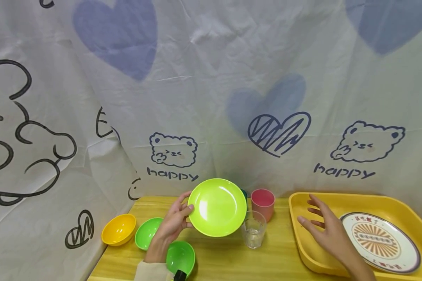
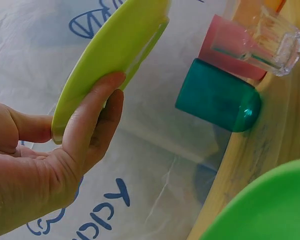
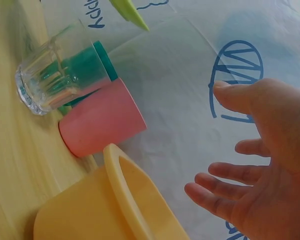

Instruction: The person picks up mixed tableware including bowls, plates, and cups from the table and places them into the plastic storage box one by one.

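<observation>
My left hand (image 1: pixel 175 218) grips a lime-green plate (image 1: pixel 217 207) by its left edge, thumb on the upper face and fingers behind it. In the left wrist view the plate (image 2: pixel 107 60) is raised above the table and tilted. My right hand (image 1: pixel 325 230) holds nothing; its fingers are spread and relaxed over the yellow tray (image 1: pixel 299 249). Inside that tray lies a white plate (image 1: pixel 379 242) with a printed sunburst pattern. In the right wrist view the right hand (image 3: pixel 270 165) is beside the tray's rim (image 3: pixel 125 190).
A clear glass (image 1: pixel 254 234), a pink cup (image 1: pixel 263 203) and a teal cup (image 2: pixel 217 95) stand close together behind the lime plate. At the left are a yellow bowl (image 1: pixel 118 230) and two green bowls (image 1: pixel 144 234). A printed cloth (image 1: pixel 211 97) hangs behind the wooden table (image 1: pixel 232 257).
</observation>
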